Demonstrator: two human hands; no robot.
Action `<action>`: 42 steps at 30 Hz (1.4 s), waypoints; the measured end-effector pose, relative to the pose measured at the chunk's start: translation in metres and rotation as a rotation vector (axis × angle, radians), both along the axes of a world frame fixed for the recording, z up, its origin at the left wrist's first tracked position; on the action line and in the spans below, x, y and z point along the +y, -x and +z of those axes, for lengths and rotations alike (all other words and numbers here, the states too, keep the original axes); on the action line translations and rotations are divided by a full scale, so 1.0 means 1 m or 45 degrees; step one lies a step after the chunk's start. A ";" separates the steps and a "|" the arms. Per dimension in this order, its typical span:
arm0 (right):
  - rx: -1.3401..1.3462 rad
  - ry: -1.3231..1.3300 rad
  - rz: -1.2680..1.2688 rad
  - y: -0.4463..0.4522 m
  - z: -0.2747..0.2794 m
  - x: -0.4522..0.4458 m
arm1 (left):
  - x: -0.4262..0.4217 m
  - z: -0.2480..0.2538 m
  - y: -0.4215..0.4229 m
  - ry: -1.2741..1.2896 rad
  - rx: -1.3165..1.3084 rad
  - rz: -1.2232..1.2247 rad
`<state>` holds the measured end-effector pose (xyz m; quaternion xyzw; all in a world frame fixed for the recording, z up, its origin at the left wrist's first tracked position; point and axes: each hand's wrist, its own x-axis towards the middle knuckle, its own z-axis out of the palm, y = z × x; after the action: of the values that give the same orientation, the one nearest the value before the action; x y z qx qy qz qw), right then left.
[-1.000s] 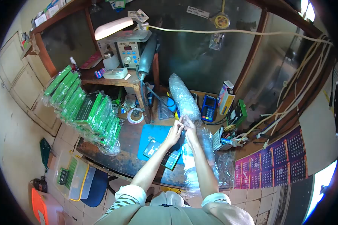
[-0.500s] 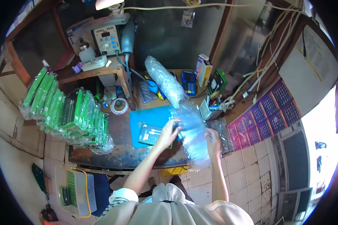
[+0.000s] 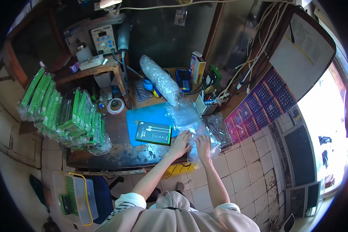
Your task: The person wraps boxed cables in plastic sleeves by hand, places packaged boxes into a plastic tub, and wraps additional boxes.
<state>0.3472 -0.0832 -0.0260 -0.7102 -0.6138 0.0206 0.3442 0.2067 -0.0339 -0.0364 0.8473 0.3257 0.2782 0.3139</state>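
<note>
A length of clear bubble wrap (image 3: 187,116) runs down the right side of the desk from its thick roll (image 3: 160,79). Near the front edge, my left hand (image 3: 181,144) grips the left side of the sheet with bent fingers. Close beside it, my right hand (image 3: 203,146) is closed on the same sheet, fingers curled; the exact pinch is hard to see. To the left of my hands, a black-and-green cable box (image 3: 154,132) lies flat on a blue mat (image 3: 133,118), its printed white cable facing up.
Many wrapped green boxes (image 3: 71,116) are stacked at the left. Behind are a tape roll (image 3: 115,105), a soldering station (image 3: 103,40) and a card terminal (image 3: 183,80). A pen basket (image 3: 205,105) and crumpled clear plastic (image 3: 218,129) sit to the right.
My hands have come closer together, the right one moving left. The wrap's lower end is gathered in and no longer spread wide. The cable box is now uncovered by my left arm.
</note>
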 end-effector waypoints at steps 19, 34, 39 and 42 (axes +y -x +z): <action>0.603 -0.362 0.348 0.014 0.128 0.036 | -0.008 0.120 0.009 0.478 -0.968 0.274; 1.810 0.655 0.720 0.077 0.047 0.012 | -0.028 0.074 0.101 0.246 -1.311 1.178; 1.850 0.825 0.902 0.115 0.072 -0.001 | -0.023 0.073 0.116 0.044 -1.393 1.241; 1.793 0.708 0.760 0.131 0.062 0.008 | -0.019 0.066 0.131 -0.051 -1.213 1.170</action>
<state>0.2162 -0.0756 0.0358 -0.3967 -0.3894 0.7050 0.4405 0.0756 -0.0532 0.0295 0.4122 0.4742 0.7342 0.2572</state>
